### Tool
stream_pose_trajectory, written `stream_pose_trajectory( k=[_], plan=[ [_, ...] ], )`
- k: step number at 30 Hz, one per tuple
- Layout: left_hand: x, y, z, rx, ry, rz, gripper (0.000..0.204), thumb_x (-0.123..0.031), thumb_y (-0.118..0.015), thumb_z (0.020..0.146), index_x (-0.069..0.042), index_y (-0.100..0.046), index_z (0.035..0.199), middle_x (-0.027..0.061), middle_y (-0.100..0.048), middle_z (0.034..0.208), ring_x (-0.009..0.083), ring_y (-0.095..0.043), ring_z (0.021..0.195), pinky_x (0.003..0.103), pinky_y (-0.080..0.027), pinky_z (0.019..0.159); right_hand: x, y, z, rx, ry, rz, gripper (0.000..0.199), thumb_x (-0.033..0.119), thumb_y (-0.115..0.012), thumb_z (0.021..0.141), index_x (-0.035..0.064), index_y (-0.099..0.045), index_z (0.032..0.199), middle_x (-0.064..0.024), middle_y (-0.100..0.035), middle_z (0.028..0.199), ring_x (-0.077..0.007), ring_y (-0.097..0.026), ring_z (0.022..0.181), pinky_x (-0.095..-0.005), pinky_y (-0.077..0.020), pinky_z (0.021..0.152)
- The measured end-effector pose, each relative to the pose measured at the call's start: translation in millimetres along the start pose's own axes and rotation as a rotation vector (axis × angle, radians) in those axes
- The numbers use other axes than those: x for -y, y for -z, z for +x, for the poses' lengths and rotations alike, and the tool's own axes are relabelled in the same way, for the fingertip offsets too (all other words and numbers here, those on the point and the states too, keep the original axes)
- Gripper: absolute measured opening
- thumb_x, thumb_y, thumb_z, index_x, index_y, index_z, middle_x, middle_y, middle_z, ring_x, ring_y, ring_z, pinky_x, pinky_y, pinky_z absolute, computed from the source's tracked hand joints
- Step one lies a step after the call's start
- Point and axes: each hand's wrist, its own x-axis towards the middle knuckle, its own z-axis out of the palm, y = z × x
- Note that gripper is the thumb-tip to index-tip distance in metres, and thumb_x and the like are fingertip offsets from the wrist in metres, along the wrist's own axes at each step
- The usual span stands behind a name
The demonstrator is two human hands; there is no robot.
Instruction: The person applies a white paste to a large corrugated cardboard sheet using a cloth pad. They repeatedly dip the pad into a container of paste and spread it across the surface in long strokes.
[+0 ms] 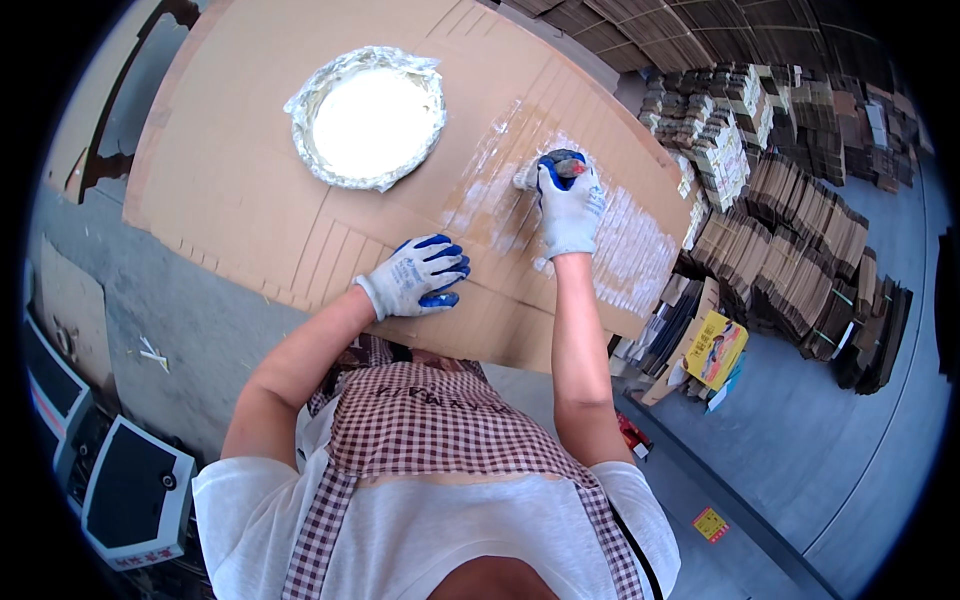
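A large sheet of brown cardboard (250,90) lies before me, with rows of parallel cut or creased lines. My left hand (416,277), in a white glove with blue fingertips, rests on its near edge with the fingers spread, holding nothing. My right hand (572,205), gloved alike, is closed round what looks like a brush (525,178), mostly hidden by the fingers. The brush touches the sheet's right part, where a white, streaky paste (632,235) covers the slats. A round basin (368,118) lined with crinkled plastic and holding bright white stuff stands on the sheet to the left.
Bundled stacks of flat cardboard (790,235) stand on the floor to the right. A yellow printed box (716,350) is by the sheet's near right corner. Grey-framed dark panels (137,490) lie at the lower left. A small yellow card (711,524) is on the floor.
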Motion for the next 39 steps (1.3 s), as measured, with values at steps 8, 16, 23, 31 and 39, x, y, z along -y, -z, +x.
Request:
stream_pose_trajectory(
  k=[8, 16, 23, 31, 39],
  plan=[
    [-0.6, -0.1, 0.8, -0.008, -0.004, 0.032, 0.044, -0.039, -0.063, 0.089, -0.008, -0.065, 0.12, 0.0086, -0.061, 0.126, 0.0284, -0.052, 0.124, 0.047, -0.036, 0.111, -15.3, -4.6, 9.5, -0.006, 0.06, -0.115, 0.035, 0.026, -0.072, 0.083, 0.0035, -0.063, 0.108, -0.0183, -0.067, 0.101, -0.0336, -0.066, 0.095, -0.0404, -0.0516, 0.086],
    [1.3, -1.9, 1.7, -0.016, -0.015, 0.007, 0.043, -0.038, -0.064, 0.088, -0.009, -0.065, 0.119, 0.0083, -0.062, 0.124, 0.0282, -0.053, 0.123, 0.047, -0.037, 0.11, 10.7, -23.0, 15.0, 0.007, 0.164, -0.243, 0.036, 0.027, -0.072, 0.082, 0.0043, -0.061, 0.107, -0.017, -0.066, 0.104, -0.0337, -0.066, 0.09, -0.0431, -0.0517, 0.083],
    [2.5, -5.3, -0.5, -0.028, -0.008, 0.016, 0.043, -0.038, -0.064, 0.088, -0.009, -0.065, 0.12, 0.0078, -0.062, 0.124, 0.0278, -0.053, 0.123, 0.047, -0.038, 0.109, 30.7, -18.0, 23.8, 0.025, 0.148, -0.048, 0.027, 0.026, -0.069, 0.085, 0.0047, -0.062, 0.1, -0.0182, -0.065, 0.098, -0.036, -0.065, 0.087, -0.0417, -0.0519, 0.079],
    [0.9, -2.0, -1.5, -0.037, -0.008, 0.031, 0.043, -0.039, -0.065, 0.088, -0.01, -0.065, 0.12, 0.0074, -0.062, 0.127, 0.0295, -0.052, 0.125, 0.047, -0.038, 0.109, 20.9, -23.9, 54.4, -0.023, 0.136, -0.15, 0.035, 0.03, -0.069, 0.085, 0.0037, -0.06, 0.106, -0.0186, -0.063, 0.103, -0.0371, -0.064, 0.093, -0.0428, -0.0512, 0.083],
    [1.1, -2.0, -2.0, -0.028, 0.001, 0.027, 0.043, -0.039, -0.064, 0.089, -0.01, -0.065, 0.12, 0.0076, -0.061, 0.127, 0.0301, -0.052, 0.125, 0.047, -0.038, 0.109, 29.5, -24.2, 65.8, -0.03, 0.128, -0.26, 0.037, 0.034, -0.07, 0.084, 0.0052, -0.059, 0.104, -0.0176, -0.063, 0.103, -0.0361, -0.065, 0.093, -0.0423, -0.0512, 0.081]
  ],
)
